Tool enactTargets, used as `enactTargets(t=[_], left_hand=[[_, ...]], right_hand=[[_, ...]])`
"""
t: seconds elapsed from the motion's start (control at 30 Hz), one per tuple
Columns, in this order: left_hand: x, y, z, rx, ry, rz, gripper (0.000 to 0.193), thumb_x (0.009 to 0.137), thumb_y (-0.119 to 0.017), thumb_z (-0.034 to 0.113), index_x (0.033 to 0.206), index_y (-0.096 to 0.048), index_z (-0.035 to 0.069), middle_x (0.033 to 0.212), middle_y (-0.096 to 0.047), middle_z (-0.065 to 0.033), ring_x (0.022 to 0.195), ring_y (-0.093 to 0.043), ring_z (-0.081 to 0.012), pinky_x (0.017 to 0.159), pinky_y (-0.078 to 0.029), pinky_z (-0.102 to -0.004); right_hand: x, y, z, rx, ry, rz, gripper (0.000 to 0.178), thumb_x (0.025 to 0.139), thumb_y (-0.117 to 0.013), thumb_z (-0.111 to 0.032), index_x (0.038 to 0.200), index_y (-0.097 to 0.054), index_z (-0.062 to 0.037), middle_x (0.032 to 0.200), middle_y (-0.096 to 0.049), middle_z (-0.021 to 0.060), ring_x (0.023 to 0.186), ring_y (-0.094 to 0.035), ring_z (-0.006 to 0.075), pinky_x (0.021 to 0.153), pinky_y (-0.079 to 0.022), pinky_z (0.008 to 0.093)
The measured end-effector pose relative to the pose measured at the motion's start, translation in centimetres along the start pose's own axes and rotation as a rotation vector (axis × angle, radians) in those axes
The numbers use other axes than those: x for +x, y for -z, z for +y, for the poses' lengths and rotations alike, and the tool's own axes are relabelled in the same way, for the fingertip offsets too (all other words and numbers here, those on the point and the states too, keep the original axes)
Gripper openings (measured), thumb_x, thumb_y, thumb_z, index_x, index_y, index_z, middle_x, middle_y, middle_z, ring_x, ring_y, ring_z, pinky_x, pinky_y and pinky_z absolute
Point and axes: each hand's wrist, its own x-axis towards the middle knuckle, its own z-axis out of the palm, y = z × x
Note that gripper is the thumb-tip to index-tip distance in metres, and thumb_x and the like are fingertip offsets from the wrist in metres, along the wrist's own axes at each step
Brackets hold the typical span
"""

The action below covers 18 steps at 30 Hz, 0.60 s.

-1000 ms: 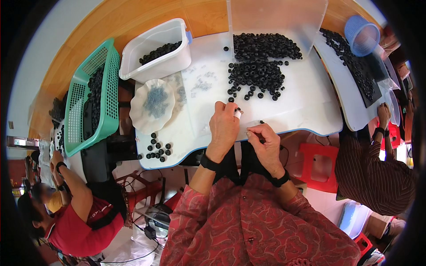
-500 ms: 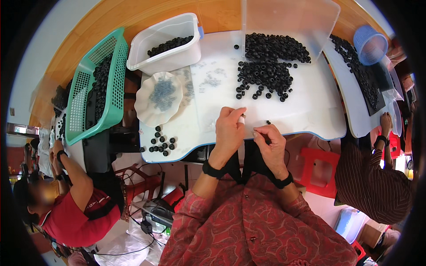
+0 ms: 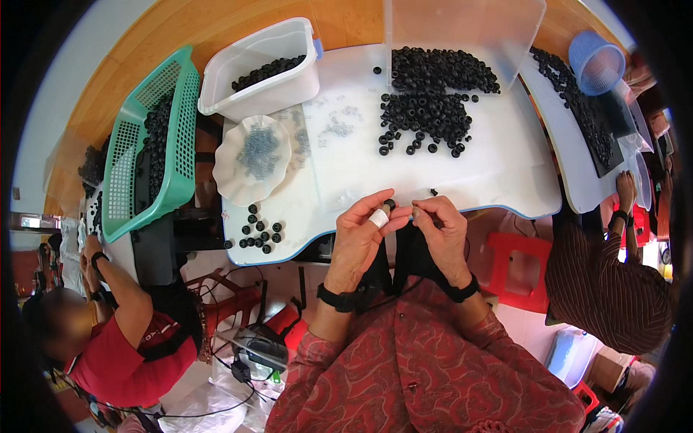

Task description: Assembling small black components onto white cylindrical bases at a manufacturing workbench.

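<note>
Just past the table's near edge, my left hand is closed on a small round black part, held at the fingertips. A white wrap circles one of its fingers. My right hand is beside it with fingers pinched together, their tips close to the left fingers; whatever they hold is too small to make out. A tiny dark piece lies on the white tabletop ahead of my right hand. Farther off is a heap of round black parts, many with holes.
Small clear pieces fill a wavy-edged plate at left, with loose black parts nearer me. Behind stand a white tub and a green basket. People sit at both sides. A red stool is at right.
My left hand has turned and its fingers have spread somewhat, bringing the black part into view. The right hand's pinched fingertips have lifted toward the left fingers. The whole view has shifted slightly.
</note>
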Motion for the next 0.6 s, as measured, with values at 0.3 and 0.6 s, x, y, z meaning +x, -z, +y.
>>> enactTargets(t=[0.3, 0.6], left_hand=[[-0.4, 0.3, -0.8, -0.065, 0.046, -0.008, 0.024, 0.094, -0.054, -0.001, 0.117, -0.059, -0.007, 0.105, -0.065, -0.0175, 0.093, -0.069, -0.0282, 0.078, -0.060, -0.0341], [-0.6, 0.5, -1.4, -0.080, 0.052, -0.005, 0.022, 0.093, -0.058, 0.002, 0.114, -0.061, -0.004, 0.103, -0.067, -0.0135, 0.087, -0.069, -0.0224, 0.072, -0.059, -0.0295]], right_hand=[[0.2, 0.1, -2.6, 0.114, 0.017, 0.011, 0.012, 0.086, -0.067, 0.001, 0.098, -0.068, -0.0002, 0.085, -0.061, 0.0041, 0.070, -0.055, 0.0077, 0.062, -0.044, 0.0203], [0.0, -0.3, -2.8, 0.161, 0.021, -0.020, 0.013, 0.086, -0.067, 0.001, 0.099, -0.069, -0.0004, 0.088, -0.064, 0.0048, 0.076, -0.060, 0.0094, 0.064, -0.046, 0.0214]])
